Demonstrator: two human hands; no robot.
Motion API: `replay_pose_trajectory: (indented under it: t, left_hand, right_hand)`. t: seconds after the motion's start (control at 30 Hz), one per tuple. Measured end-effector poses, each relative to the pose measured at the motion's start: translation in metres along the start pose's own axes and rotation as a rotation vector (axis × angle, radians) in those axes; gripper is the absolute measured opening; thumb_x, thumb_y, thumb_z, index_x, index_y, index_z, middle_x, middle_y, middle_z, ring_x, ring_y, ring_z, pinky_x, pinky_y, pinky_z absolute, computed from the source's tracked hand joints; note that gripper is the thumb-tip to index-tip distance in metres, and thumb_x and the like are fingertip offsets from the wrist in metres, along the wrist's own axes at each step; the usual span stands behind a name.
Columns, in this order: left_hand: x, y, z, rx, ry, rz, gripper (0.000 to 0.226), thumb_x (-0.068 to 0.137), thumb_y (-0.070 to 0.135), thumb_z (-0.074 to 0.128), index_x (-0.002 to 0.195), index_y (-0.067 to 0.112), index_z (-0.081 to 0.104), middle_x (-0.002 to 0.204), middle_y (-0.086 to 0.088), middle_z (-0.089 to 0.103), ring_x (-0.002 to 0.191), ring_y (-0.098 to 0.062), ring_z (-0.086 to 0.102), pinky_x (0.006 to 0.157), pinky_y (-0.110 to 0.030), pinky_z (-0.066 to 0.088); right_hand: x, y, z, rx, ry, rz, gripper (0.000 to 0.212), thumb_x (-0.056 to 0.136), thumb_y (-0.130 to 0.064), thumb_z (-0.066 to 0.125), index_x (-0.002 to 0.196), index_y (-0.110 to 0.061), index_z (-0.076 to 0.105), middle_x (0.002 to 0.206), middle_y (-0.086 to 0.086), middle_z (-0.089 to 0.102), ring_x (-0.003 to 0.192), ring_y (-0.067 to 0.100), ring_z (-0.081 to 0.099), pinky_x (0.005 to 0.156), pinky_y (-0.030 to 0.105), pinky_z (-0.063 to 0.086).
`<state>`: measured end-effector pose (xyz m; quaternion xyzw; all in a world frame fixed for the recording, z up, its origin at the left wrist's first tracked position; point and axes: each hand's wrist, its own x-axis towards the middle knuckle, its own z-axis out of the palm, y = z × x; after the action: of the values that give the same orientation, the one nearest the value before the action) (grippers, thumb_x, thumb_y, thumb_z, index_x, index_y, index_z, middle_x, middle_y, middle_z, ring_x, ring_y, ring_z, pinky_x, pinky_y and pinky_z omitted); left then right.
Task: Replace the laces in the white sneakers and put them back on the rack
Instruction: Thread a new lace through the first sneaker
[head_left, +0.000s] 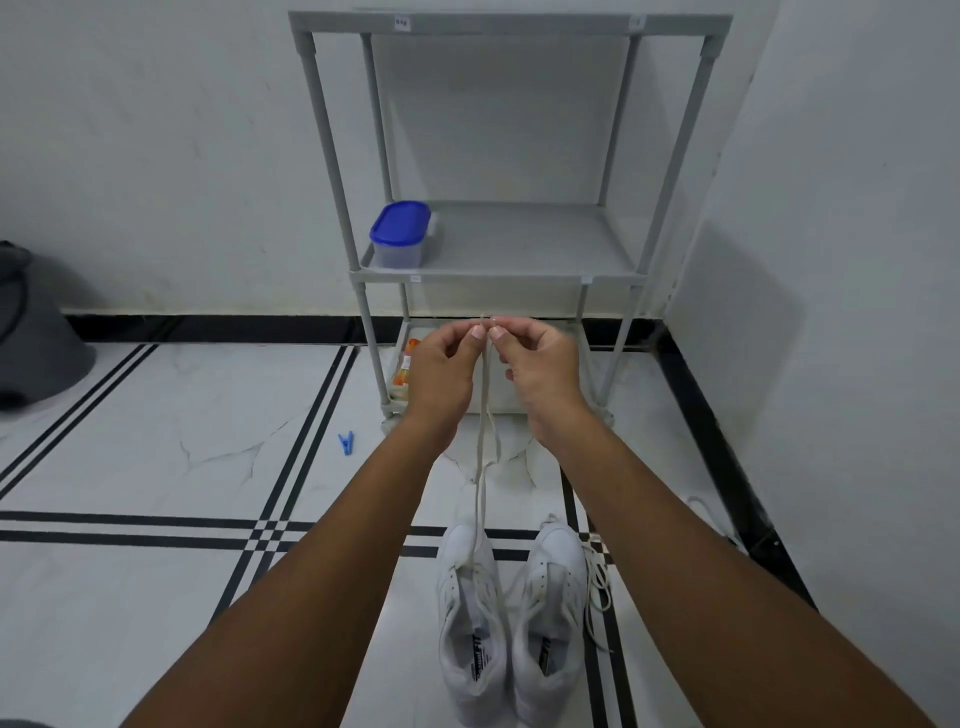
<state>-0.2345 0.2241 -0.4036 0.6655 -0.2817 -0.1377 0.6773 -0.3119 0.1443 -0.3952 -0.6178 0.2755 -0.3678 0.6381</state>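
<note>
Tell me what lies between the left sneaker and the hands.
Head view: only the lace, running from the left sneaker up to both hands.

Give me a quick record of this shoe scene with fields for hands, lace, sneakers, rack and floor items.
left hand: left hand pinches one end of the lace
right hand: right hand pinches the other end
lace: white lace, both ends held up level, runs down to the left sneaker
sneakers: left sneaker and right sneaker side by side on the floor
rack: grey rack; blue-lidded container on middle shelf
floor items: blue clothes peg
</note>
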Motion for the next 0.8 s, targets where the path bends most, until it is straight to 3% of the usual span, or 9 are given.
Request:
replay_pose_trajectory:
  t: [0.43,0.67,0.8]
  left_hand:
    - [0.002,0.015,-0.001,-0.008,0.013,0.057,0.022,0.103,0.023,0.056,0.118,0.017,0.07,0.095,0.012,0.07,0.081,0.013,0.062,0.071,-0.007,0.049]
    - [-0.001,-0.024,-0.004,0.044,0.016,-0.008,0.018,0.102,0.024,0.058,0.112,0.023,0.072,0.102,0.009,0.073,0.096,-0.002,0.066,0.082,-0.017,0.051]
    - [-0.001,-0.071,-0.013,0.067,0.108,-0.117,0.016,0.102,0.023,0.057,0.109,0.021,0.071,0.098,0.001,0.071,0.089,-0.013,0.067,0.087,-0.034,0.059]
  right_hand:
    - [0.001,-0.014,0.003,-0.012,0.009,-0.047,0.015,0.097,-0.016,0.066,0.109,-0.019,0.075,0.091,-0.013,0.074,0.077,-0.01,0.066,0.067,0.009,0.051]
    - [0.001,0.025,-0.002,-0.034,0.019,0.06,0.013,0.096,-0.016,0.068,0.107,-0.019,0.074,0.09,-0.011,0.073,0.072,-0.01,0.065,0.065,0.01,0.05]
    - [-0.002,0.065,-0.01,-0.046,0.041,0.16,0.015,0.096,-0.013,0.067,0.109,-0.013,0.074,0.087,-0.006,0.071,0.068,-0.004,0.062,0.065,0.012,0.05]
